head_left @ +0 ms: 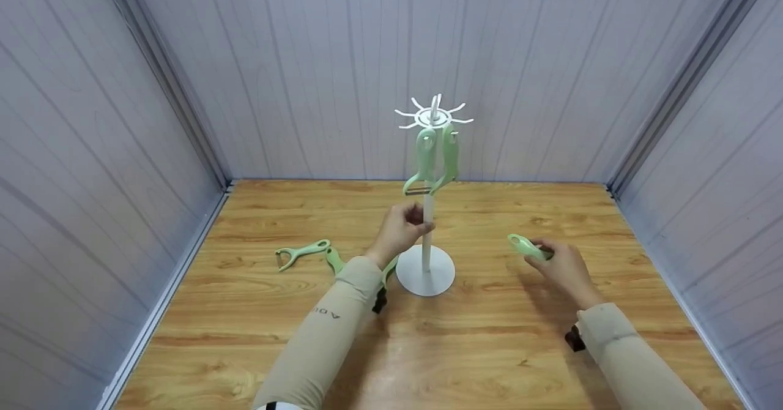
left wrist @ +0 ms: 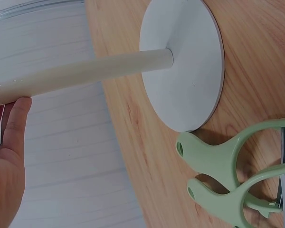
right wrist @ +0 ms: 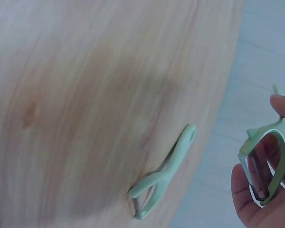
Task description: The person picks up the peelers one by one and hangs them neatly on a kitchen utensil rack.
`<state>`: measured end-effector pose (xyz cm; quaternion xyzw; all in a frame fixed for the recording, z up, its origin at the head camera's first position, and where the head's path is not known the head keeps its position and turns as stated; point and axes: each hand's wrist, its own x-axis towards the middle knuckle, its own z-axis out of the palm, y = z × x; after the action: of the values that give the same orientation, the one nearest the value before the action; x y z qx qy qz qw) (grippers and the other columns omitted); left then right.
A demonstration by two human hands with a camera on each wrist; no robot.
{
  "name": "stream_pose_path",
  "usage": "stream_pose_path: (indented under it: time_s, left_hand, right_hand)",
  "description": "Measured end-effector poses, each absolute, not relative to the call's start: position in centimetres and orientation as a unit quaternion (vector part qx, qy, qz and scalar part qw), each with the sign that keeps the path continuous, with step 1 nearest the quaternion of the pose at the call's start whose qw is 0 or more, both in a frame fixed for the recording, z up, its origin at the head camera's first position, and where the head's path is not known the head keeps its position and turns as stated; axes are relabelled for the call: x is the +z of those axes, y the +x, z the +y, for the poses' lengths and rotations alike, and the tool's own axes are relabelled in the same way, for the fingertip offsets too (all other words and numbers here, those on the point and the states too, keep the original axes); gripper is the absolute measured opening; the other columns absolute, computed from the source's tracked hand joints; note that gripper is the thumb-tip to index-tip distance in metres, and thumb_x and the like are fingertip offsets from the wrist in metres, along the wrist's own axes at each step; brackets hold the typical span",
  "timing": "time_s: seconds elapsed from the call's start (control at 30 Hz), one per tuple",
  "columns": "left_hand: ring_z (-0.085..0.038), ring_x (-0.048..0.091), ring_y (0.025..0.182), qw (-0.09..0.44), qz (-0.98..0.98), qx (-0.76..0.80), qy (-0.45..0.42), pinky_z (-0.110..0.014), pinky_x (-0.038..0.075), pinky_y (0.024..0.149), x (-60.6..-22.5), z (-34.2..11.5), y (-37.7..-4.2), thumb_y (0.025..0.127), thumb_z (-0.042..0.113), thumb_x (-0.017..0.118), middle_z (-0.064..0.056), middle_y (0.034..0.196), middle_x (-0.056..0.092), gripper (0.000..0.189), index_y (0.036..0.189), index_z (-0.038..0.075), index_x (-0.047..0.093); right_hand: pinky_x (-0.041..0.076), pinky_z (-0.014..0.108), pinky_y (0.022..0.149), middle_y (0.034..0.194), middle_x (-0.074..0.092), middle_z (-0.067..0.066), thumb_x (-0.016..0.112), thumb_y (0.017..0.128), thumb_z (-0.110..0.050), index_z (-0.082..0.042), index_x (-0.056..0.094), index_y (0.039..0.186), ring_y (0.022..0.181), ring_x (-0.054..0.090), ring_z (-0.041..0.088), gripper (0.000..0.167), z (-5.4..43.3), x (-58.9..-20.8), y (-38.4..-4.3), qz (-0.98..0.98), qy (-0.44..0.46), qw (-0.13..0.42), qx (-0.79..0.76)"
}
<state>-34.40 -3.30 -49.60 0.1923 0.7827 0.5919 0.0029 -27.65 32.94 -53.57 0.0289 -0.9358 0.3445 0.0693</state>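
Observation:
A white stand (head_left: pixel 427 238) has a round base and a ring of hooks on top. Two light green peelers hang from its hooks: one peeler (head_left: pixel 425 153) at the left, another peeler (head_left: pixel 451 156) beside it. My left hand (head_left: pixel 399 229) grips the pole below them, thumb in front. Off to the right, my right hand (head_left: pixel 564 269) pinches a green peeler (head_left: pixel 525 246) above the table, its handle end pointing left and its blade end hidden by the fingers. The right wrist view shows this held peeler's (right wrist: pixel 283 126) blade frame near the palm.
One peeler (head_left: pixel 309 251) lies left on the wooden table (head_left: pixel 465 349). Two more peelers, a nearer peeler (left wrist: pixel 213 156) and an overlapping peeler (left wrist: pixel 223 204), lie by the base, partly behind my left forearm. Another peeler (right wrist: pixel 168 168) shows on the table in the right wrist view. Walls enclose the table.

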Motion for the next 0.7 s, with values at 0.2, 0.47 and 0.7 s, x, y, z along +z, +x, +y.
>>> stream_pose_path:
  time_s: [0.2, 0.47, 0.7]
  left_hand:
    - [-0.015, 0.070, 0.090, 0.008, 0.779, 0.597, 0.192, -0.031, 0.061, 0.085, -49.6, -3.3, -34.5, 0.097, 0.000, 0.078, -0.013, 0.101, 0.076, 0.012, 0.106, -0.004, 0.071]
    - [-0.015, 0.070, 0.091, 0.010, 0.777, 0.600, 0.192, -0.032, 0.061, 0.086, -49.6, -3.4, -34.5, 0.098, 0.001, 0.078, -0.013, 0.102, 0.077, 0.012, 0.106, -0.004, 0.072]
    - [-0.013, 0.070, 0.090, 0.010, 0.775, 0.602, 0.190, -0.032, 0.062, 0.086, -49.7, -3.3, -34.6, 0.097, 0.000, 0.078, -0.012, 0.102, 0.077, 0.011, 0.106, -0.003, 0.072]
  right_hand:
    - [0.060, 0.056, 0.087, 0.121, 0.077, 0.026, 0.079, 0.100, -0.016, 0.002, 0.072, 0.136, 0.103, 0.074, 0.040, 0.041, 32.0, -52.9, -27.8, -0.935, 0.027, 0.089, 0.343]
    - [0.060, 0.060, 0.095, 0.124, 0.075, 0.027, 0.077, 0.102, -0.017, 0.005, 0.069, 0.136, 0.111, 0.073, 0.043, 0.041, 30.9, -52.2, -27.8, -0.927, 0.031, 0.092, 0.363]
    - [0.063, 0.050, 0.085, 0.113, 0.079, 0.022, 0.079, 0.102, -0.020, 0.003, 0.073, 0.131, 0.104, 0.076, 0.039, 0.038, 30.1, -51.6, -27.6, -0.919, 0.036, 0.121, 0.372]
